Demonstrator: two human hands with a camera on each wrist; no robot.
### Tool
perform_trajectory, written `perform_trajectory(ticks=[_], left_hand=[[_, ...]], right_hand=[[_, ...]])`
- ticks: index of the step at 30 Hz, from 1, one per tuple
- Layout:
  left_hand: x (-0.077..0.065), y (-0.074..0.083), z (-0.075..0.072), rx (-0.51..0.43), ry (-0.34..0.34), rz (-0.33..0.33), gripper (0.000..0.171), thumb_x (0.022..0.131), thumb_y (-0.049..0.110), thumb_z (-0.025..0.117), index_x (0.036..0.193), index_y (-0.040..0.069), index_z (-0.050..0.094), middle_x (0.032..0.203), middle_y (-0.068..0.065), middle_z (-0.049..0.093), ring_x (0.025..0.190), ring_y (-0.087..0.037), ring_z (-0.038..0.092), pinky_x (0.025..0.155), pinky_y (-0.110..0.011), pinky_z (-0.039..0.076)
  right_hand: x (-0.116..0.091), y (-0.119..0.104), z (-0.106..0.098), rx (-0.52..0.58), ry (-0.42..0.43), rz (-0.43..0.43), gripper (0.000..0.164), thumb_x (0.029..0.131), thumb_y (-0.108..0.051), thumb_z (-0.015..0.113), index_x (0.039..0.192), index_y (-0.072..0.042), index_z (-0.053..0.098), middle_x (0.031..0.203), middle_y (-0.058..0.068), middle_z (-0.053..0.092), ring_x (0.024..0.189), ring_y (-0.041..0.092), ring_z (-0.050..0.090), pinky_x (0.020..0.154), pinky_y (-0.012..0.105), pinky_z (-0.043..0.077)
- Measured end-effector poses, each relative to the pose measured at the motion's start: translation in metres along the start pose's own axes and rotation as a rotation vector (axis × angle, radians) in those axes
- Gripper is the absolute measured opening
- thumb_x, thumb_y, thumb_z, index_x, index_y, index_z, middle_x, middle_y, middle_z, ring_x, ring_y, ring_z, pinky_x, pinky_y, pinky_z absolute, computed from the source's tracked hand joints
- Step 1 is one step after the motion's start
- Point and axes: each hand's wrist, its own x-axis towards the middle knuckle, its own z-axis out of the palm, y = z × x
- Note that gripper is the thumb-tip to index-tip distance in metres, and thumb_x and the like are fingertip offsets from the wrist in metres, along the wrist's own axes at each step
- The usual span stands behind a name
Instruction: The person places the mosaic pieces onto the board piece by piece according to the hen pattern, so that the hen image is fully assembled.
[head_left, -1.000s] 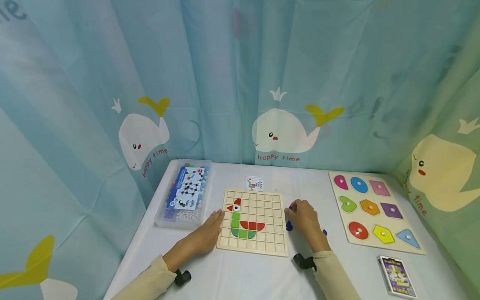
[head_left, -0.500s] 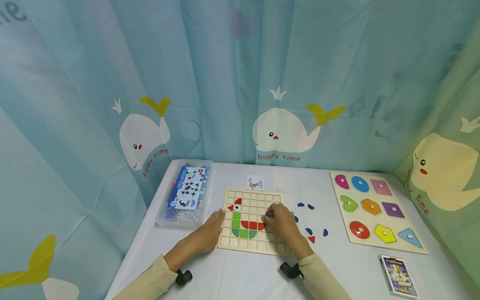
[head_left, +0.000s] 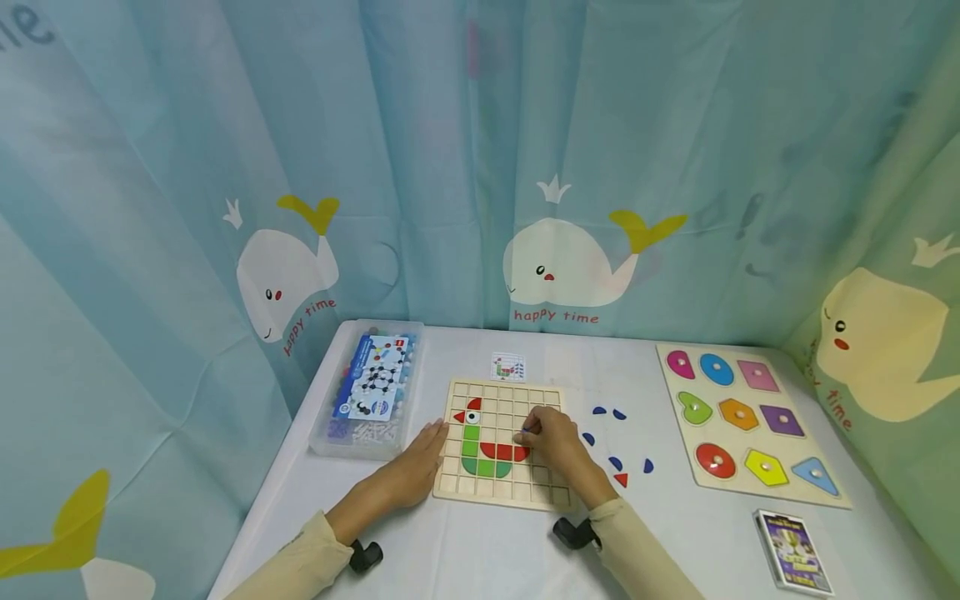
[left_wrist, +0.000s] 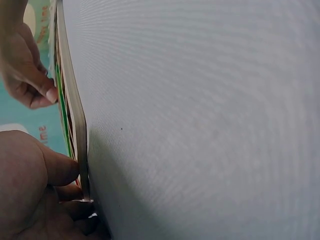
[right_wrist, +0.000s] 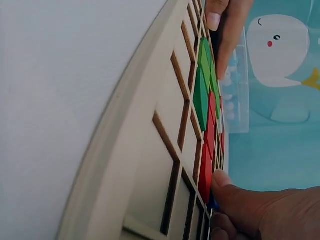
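A wooden grid board [head_left: 498, 497] lies mid-table, bearing a bird pattern of red, green and white pieces. My left hand [head_left: 408, 472] rests along its left edge with the fingers extended; in the left wrist view its thumb [left_wrist: 62, 169] touches the board's side. Over the right half of the board, my right hand [head_left: 557, 440] pinches a small blue piece [right_wrist: 213, 202], mostly hidden by the fingers, beside the red pieces [right_wrist: 206, 172]. Several blue half-circle pieces [head_left: 615, 463] and a red triangle [head_left: 621, 480] lie on the table right of the board.
Behind the board lies a small pattern card [head_left: 508, 367]. A clear plastic box [head_left: 367, 392] of small parts stands at the left. On the right are a shape puzzle board [head_left: 705, 477] and a boxed card deck [head_left: 793, 553]. A whale-print curtain [head_left: 450, 250] encloses the table.
My right hand has moved left from the loose blue pieces onto the board, carrying one blue piece, then shifted slightly further left. The left hand has stayed at the board's edge.
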Motion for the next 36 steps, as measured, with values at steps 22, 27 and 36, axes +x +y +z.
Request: perform_trajectory(ticks=[22, 27, 36], left_hand=[[-0.002, 0.002, 0.0, -0.003, -0.009, -0.006, 0.057, 0.113, 0.01, 0.038, 0.164, -0.009, 0.021, 0.173, -0.027, 0.018, 0.162, -0.043, 0.014, 0.131, -0.055, 0.02], [-0.002, 0.003, -0.001, -0.004, -0.011, -0.011, 0.057, 0.114, 0.011, 0.037, 0.165, -0.008, 0.02, 0.173, -0.026, 0.018, 0.162, -0.043, 0.014, 0.131, -0.055, 0.019], [-0.002, 0.001, 0.0, 0.008, -0.005, -0.017, 0.057, 0.114, 0.013, 0.038, 0.165, -0.007, 0.02, 0.174, -0.025, 0.018, 0.162, -0.041, 0.014, 0.131, -0.053, 0.02]], right_hand=[[0.003, -0.008, -0.006, -0.031, -0.142, 0.037, 0.016, 0.092, -0.014, 0.083, 0.089, -0.008, 0.069, 0.082, 0.0, 0.068, 0.077, 0.014, 0.06, 0.073, 0.035, 0.054], [0.004, -0.01, -0.006, -0.068, -0.142, 0.024, 0.011, 0.096, -0.01, 0.077, 0.087, -0.01, 0.07, 0.081, -0.001, 0.068, 0.077, 0.015, 0.059, 0.08, 0.041, 0.051], [0.005, -0.011, -0.004, -0.107, -0.099, 0.008, 0.012, 0.095, -0.008, 0.078, 0.086, -0.009, 0.071, 0.078, -0.002, 0.069, 0.076, 0.015, 0.061, 0.089, 0.053, 0.042]])
